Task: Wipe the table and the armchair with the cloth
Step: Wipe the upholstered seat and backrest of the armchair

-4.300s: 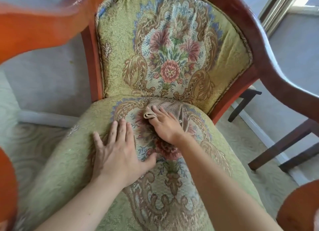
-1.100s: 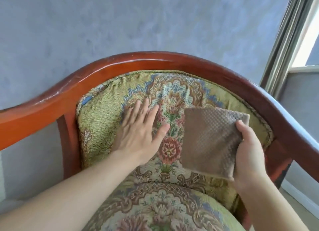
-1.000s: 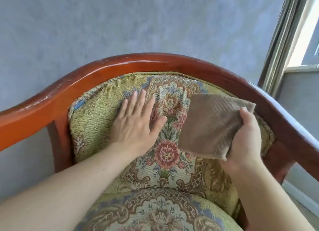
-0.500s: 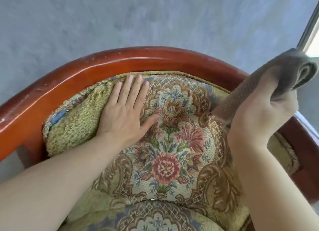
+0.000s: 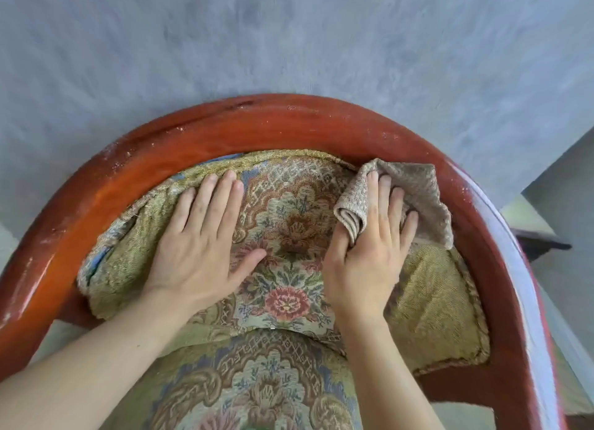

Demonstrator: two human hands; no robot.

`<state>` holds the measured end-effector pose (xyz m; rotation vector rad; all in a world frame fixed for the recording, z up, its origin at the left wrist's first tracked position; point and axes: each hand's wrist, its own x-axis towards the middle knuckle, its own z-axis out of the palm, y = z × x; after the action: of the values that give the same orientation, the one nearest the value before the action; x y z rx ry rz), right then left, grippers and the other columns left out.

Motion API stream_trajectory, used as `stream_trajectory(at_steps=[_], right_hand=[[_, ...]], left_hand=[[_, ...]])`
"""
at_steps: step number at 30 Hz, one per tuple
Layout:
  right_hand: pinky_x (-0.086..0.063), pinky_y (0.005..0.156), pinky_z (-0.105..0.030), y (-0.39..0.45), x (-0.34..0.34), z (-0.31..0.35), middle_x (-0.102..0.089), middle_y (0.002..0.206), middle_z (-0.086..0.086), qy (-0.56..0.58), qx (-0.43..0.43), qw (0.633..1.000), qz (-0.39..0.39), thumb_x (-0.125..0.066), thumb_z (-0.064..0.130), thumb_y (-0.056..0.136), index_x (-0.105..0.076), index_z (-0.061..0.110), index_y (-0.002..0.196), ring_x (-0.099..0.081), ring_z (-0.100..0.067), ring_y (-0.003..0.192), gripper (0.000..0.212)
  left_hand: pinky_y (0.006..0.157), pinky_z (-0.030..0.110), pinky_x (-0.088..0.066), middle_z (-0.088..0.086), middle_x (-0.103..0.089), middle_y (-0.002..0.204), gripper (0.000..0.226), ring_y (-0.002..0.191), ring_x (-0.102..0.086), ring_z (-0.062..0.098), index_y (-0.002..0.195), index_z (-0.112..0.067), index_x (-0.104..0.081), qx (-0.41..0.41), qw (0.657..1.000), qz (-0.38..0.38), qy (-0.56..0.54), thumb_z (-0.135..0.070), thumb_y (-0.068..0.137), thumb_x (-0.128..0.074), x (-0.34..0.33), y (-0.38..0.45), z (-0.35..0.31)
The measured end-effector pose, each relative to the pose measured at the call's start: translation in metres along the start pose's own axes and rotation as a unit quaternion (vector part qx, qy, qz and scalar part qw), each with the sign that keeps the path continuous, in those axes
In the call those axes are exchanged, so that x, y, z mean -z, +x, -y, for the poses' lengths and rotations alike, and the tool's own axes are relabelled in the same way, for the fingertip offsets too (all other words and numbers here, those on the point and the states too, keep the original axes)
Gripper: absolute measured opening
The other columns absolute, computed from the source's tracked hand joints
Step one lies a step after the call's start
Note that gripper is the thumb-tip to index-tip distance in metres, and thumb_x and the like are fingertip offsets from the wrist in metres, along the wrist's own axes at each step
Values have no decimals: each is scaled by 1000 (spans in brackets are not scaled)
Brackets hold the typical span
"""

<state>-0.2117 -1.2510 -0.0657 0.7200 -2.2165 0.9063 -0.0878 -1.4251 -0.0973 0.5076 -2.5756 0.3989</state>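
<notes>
1 armchair (image 5: 289, 130), 1 cloth (image 5: 414, 191), 2 hands: left (image 5: 199, 249), right (image 5: 366, 256).

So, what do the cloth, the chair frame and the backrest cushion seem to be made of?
Cloth: soft woven textile, beige, with a waffle-like bumpy texture; possibly microfibre.
Chair frame: wood, it seems, with a glossy reddish varnish that shines; pale specks show on it.
Backrest cushion: padded tapestry-like fabric with a woven floral pattern and corded edging.
</notes>
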Motion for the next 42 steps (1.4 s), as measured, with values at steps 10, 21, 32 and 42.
stream_trajectory(at_steps=[10, 21, 32, 42], right_hand=[[-6, 124, -44, 2, -22, 24, -50, 149, -5, -1, -57, 997, -48, -46, 29, 84, -48, 12, 146, -39, -30, 142, 64], [-13, 122, -53, -1, -40, 56, -49, 149, -5, 12, -39, 999, -36, -44, 27, 85, -50, 11, 144, -37, -27, 144, 62], [-3, 124, -40, -8, -47, 99, -37, 152, 7, 65, -11, 996, 66, -45, 23, 80, -49, 15, 145, -21, -10, 146, 66], [-17, 123, -44, -10, -18, 94, -46, 149, 17, 181, 4, 966, 186, -37, 20, 90, -54, 22, 141, -32, -11, 146, 53]], left_hand=[[126, 49, -3, 14, 6, 168, 102, 156, 0, 31, 158, -2, 4, 10, 999, 40, -20, -76, 93, -22, 4, 1, -3], [126, 49, 0, 15, 1, 168, 100, 156, 0, 32, 159, -2, 0, 14, 998, 33, -55, -71, 92, -26, 0, 1, -4], [125, 49, -12, 17, -4, 168, 80, 156, -3, 32, 158, -1, -15, 6, 989, 43, -143, -37, 91, -39, 24, -6, 2], [125, 48, -11, 17, -4, 168, 91, 156, -4, 31, 158, 1, -11, 8, 984, 90, -157, -46, 87, -44, 36, -29, 7]])
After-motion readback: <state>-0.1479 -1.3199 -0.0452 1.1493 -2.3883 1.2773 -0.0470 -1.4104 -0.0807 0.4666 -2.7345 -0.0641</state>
